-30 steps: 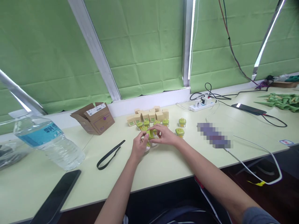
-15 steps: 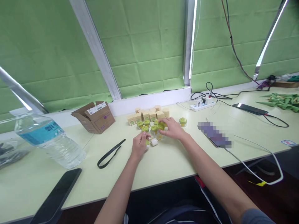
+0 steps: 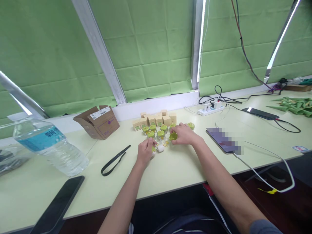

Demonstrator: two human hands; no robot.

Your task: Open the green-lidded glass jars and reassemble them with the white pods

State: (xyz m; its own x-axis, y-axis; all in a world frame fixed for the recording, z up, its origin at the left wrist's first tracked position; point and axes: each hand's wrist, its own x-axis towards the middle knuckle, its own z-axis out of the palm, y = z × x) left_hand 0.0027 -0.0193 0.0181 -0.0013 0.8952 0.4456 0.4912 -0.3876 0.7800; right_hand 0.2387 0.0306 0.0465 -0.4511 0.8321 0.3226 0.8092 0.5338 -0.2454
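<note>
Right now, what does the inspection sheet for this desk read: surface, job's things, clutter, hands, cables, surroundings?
Surface: pale desk, flat and matte.
Job's things: green-lidded jars clustered before a row of tan boxes; white block beside the left hand.
Clutter: water bottle, cardboard box, black strap and dark phone to the left; second phone and green cones far right.
Hands: left hand curled at a small green piece, grip unclear; right hand closed on a green lid.
Cables: power strip with black leads by the sill; white cable drops off the front edge.
Surroundings: green blinds; no other person seen.
</note>
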